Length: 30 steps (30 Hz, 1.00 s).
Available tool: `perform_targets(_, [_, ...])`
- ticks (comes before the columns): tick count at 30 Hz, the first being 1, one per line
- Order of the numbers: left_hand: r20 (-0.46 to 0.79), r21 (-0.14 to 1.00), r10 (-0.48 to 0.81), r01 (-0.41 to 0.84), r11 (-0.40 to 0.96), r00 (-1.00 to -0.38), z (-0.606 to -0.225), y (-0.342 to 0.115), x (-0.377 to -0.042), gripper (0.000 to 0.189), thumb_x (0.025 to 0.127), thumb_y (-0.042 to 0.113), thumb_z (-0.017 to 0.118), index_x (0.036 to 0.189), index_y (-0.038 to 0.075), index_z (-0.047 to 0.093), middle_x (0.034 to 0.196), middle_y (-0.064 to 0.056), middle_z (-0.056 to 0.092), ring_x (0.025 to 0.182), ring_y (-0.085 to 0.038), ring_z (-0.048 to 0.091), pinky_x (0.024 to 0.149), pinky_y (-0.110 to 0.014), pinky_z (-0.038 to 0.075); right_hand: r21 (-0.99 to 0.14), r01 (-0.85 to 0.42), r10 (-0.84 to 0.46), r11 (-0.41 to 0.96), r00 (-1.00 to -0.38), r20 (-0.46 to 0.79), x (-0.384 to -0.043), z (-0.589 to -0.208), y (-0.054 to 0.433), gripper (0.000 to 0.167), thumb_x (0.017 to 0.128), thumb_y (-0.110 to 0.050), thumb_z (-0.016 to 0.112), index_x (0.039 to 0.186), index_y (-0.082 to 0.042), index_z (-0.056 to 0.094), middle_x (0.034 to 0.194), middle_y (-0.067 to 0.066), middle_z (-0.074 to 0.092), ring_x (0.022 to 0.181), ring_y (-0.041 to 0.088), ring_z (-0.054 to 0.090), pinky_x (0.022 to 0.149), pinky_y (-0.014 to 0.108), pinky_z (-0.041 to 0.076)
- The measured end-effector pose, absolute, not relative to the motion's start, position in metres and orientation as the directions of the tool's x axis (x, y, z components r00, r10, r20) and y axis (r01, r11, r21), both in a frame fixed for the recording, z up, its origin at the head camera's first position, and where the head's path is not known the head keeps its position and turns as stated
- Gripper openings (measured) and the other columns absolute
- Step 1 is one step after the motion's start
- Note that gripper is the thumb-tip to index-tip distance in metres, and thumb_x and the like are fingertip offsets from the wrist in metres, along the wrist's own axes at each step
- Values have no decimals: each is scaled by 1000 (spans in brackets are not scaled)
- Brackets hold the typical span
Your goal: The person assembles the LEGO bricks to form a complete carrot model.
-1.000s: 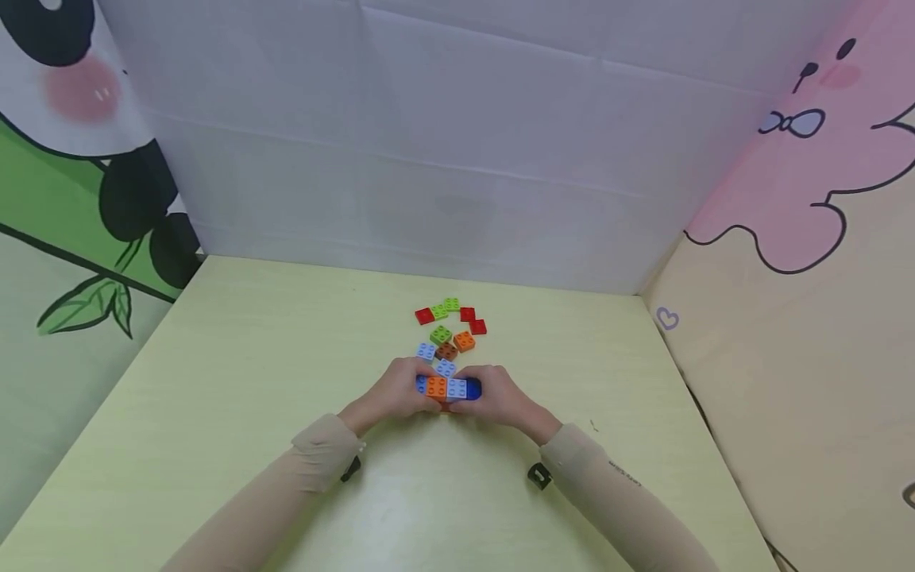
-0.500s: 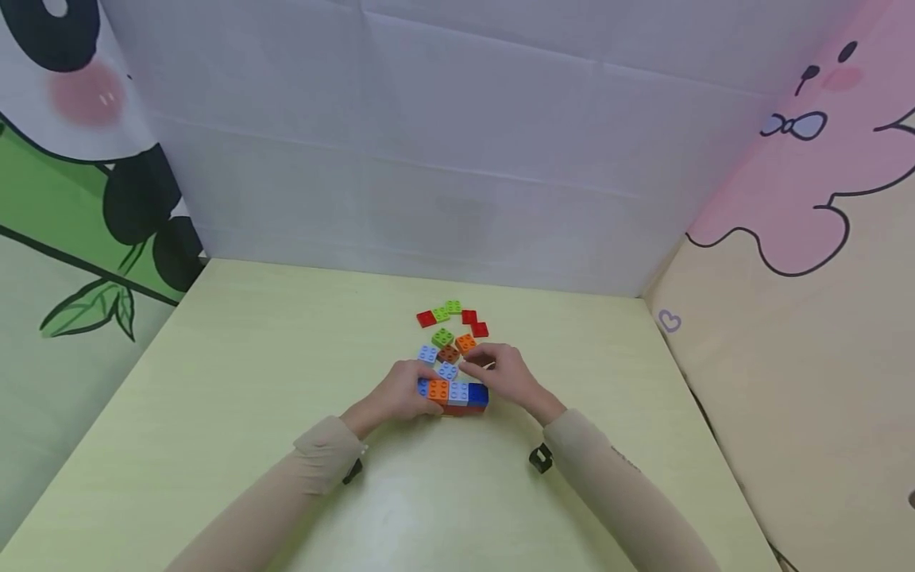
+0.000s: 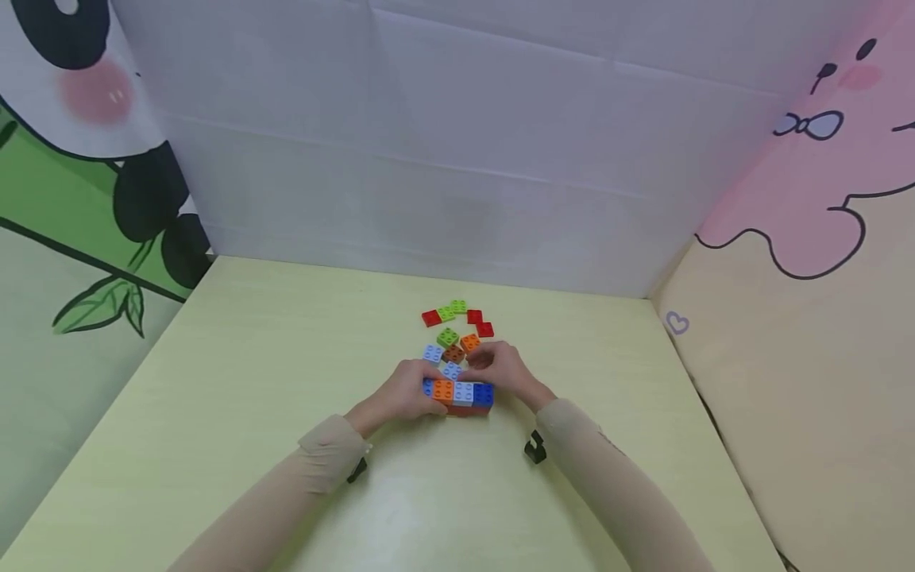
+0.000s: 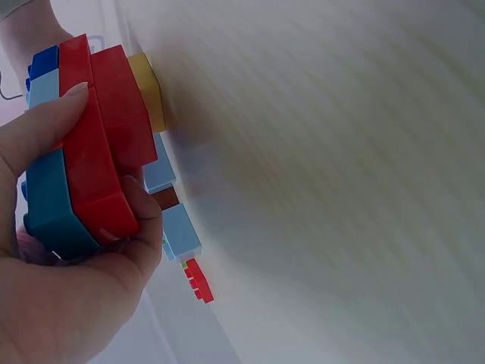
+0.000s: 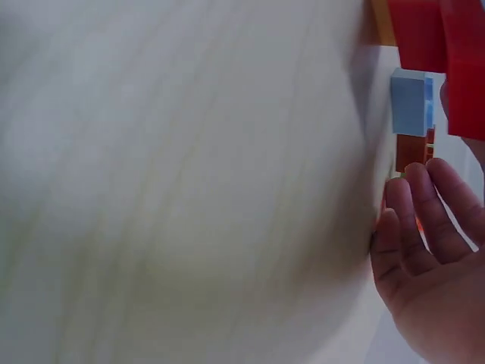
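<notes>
My left hand grips the left end of a built block of toy bricks. Its top row runs blue, orange, light blue and dark blue; in the left wrist view, red bricks and a yellow one show beneath. Just behind the block's right part is my right hand, its fingers loosely bent, near a loose light blue brick. In the right wrist view that brick lies on the table, and no brick shows between the visible fingers. The right thumb is partly hidden.
Beyond the block lie another light blue brick, a brown brick, a green brick and an orange brick. Farther back are red pieces and light green ones. A pale wall borders the table.
My right hand has let go of the block's right end and moved to its far side, towards the loose bricks. My left hand keeps its grip; the dark blue end is now uncovered.
</notes>
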<state>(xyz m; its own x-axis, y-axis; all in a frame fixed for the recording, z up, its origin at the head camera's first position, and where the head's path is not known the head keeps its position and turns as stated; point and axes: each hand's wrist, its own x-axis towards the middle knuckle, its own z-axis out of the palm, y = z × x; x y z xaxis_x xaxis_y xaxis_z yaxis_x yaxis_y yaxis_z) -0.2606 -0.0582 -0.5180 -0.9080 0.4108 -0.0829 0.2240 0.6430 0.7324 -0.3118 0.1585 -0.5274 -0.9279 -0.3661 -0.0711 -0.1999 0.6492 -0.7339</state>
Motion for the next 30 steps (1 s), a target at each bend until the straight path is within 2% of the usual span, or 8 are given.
perform_targets(15, [-81, 729, 417, 232, 644, -905, -515, -60, -258, 39, 71, 23, 85, 105, 10, 72, 104, 0, 60, 95, -19, 50, 82, -37, 42, -699, -204, -385, 685, -917, -109, -322, -538, 151, 37, 73, -38, 83, 98, -13, 74, 86, -6, 67, 80, 15, 59, 72, 29, 49])
perform_targets(21, [-92, 724, 414, 225, 652, -905, -514, -56, -256, 38, 71, 24, 85, 104, 10, 71, 103, 0, 59, 95, -19, 50, 82, -37, 42, -678, -241, -417, 694, -902, -106, -321, -538, 156, 33, 75, -35, 82, 99, -14, 74, 85, -8, 66, 81, 15, 57, 71, 28, 48])
perform_targets(25, [-88, 731, 409, 220, 646, -908, -515, -57, -257, 35, 70, 23, 86, 100, 12, 72, 101, 1, 59, 94, -19, 50, 82, -37, 42, -688, -266, -446, 675, -890, -95, -321, -537, 162, 28, 78, -31, 80, 100, -15, 74, 87, -7, 66, 81, 16, 57, 72, 28, 48])
perform_targets(30, [-86, 739, 407, 215, 638, -909, -516, -57, -259, 33, 70, 22, 86, 98, 14, 72, 99, 3, 59, 93, -18, 50, 81, -36, 41, -723, -230, -410, 652, -908, -82, -318, -536, 172, 29, 76, -35, 82, 95, -15, 73, 87, -7, 66, 81, 15, 60, 75, 30, 49])
